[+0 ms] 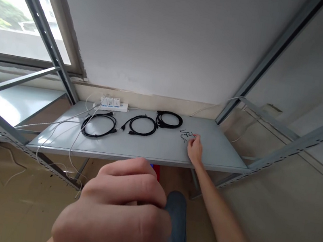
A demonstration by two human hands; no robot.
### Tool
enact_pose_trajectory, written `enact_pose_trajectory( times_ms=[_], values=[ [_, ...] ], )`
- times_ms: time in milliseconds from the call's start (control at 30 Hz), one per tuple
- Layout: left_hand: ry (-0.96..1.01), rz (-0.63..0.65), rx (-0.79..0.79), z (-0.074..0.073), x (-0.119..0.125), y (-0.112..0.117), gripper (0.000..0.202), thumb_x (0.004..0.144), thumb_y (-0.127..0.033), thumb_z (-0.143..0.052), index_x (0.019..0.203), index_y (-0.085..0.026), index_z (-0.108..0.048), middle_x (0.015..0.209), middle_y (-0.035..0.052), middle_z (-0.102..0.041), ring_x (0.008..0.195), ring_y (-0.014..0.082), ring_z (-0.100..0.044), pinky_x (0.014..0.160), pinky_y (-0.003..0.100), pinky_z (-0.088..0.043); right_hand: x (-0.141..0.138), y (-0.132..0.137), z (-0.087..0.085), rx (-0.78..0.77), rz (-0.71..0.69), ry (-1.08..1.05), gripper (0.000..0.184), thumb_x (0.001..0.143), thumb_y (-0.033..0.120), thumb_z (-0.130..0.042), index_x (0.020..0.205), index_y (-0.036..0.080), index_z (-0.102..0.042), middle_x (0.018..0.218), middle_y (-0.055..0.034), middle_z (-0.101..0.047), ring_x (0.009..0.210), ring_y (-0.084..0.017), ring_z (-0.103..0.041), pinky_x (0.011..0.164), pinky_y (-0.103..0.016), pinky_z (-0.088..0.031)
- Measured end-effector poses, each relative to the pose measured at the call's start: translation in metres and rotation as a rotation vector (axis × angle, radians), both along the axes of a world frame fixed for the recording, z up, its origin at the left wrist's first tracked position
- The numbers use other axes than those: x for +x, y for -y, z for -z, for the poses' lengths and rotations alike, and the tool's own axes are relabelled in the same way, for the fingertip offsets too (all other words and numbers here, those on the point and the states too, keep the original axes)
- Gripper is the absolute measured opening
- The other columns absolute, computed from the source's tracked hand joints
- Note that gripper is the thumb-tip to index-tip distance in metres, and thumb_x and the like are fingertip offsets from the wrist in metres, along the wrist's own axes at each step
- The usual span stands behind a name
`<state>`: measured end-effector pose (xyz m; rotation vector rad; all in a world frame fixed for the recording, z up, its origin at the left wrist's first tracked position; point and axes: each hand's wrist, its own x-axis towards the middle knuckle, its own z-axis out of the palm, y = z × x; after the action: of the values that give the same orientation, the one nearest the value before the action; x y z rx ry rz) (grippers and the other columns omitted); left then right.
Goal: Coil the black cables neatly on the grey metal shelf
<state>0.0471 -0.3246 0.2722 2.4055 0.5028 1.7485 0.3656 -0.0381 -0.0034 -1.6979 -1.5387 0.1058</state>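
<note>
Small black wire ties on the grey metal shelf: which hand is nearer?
Right. The right hand rests on the grey metal shelf, fingertips at the small black wire ties; the left hand is a closed fist near the camera, short of the shelf.

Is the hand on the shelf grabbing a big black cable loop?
No, the right hand touches small black wire ties on the grey metal shelf, apart from the coiled black cables.
</note>
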Motion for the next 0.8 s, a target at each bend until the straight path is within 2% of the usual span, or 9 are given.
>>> enact_pose_trajectory(
  times_ms=[133,300,433,567,667,800],
  values=[
    [-0.054,0.012,-0.024,-0.009,-0.006,0.004,0.043,0.093,-0.057,-0.072,0.064,-0.029,-0.057,0.061,0.0024,-0.054,0.055,0.0199,-0.047,0.052,0.045,-0.048,0.000,0.001,0.001,0.008,0.014,0.000,0.040,0.098,0.032,-0.038,0.132,0.017,-0.051,0.093,-0.0129,-0.069,0.083,-0.030,-0.066,0.079,-0.041,-0.054],
    [-0.010,0.048,0.101,-0.012,-0.008,-0.001,0.047,0.091,-0.061,-0.073,0.062,-0.028,-0.055,0.060,0.0013,-0.055,0.056,0.0198,-0.051,0.050,0.044,-0.050,0.001,0.001,0.003,-0.001,0.024,0.011,0.042,0.097,0.031,-0.038,0.134,0.016,-0.051,0.089,-0.0121,-0.068,0.080,-0.030,-0.066,0.078,-0.042,-0.053],
    [-0.165,0.093,-0.010,-0.021,-0.015,0.003,0.054,0.090,-0.057,-0.076,0.059,-0.024,-0.048,0.068,0.0011,-0.063,0.060,0.0180,-0.056,0.052,0.042,-0.053,0.003,-0.001,0.005,-0.012,0.006,0.004,0.042,0.097,0.031,-0.038,0.133,0.015,-0.051,0.092,-0.0133,-0.069,0.080,-0.030,-0.066,0.078,-0.041,-0.053],
    [-0.196,0.114,0.010,-0.028,-0.015,0.005,0.052,0.090,-0.058,-0.076,0.062,-0.024,-0.050,0.068,-0.0009,-0.063,0.059,0.0161,-0.057,0.053,0.040,-0.054,0.004,-0.001,0.007,-0.017,0.011,0.014,0.044,0.096,0.031,-0.038,0.134,0.015,-0.051,0.091,-0.0138,-0.069,0.078,-0.031,-0.065,0.076,-0.042,-0.052],
    [-0.136,0.121,0.012,-0.025,-0.012,0.003,0.050,0.095,-0.055,-0.073,0.062,-0.024,-0.051,0.063,-0.0020,-0.062,0.056,0.0147,-0.057,0.053,0.038,-0.057,0.005,-0.002,0.009,-0.013,0.014,0.020,0.044,0.094,0.029,-0.039,0.134,0.015,-0.052,0.093,-0.0143,-0.070,0.079,-0.031,-0.065,0.076,-0.041,-0.052],
    [-0.040,0.117,-0.015,-0.008,-0.010,-0.003,0.046,0.107,-0.042,-0.059,0.065,-0.023,-0.054,0.057,-0.0059,-0.059,0.050,0.0102,-0.057,0.056,0.033,-0.062,0.007,-0.005,0.012,-0.013,0.017,0.023,0.043,0.093,0.028,-0.040,0.133,0.015,-0.053,0.095,-0.0145,-0.071,0.082,-0.030,-0.066,0.078,-0.040,-0.052]
  ],
)
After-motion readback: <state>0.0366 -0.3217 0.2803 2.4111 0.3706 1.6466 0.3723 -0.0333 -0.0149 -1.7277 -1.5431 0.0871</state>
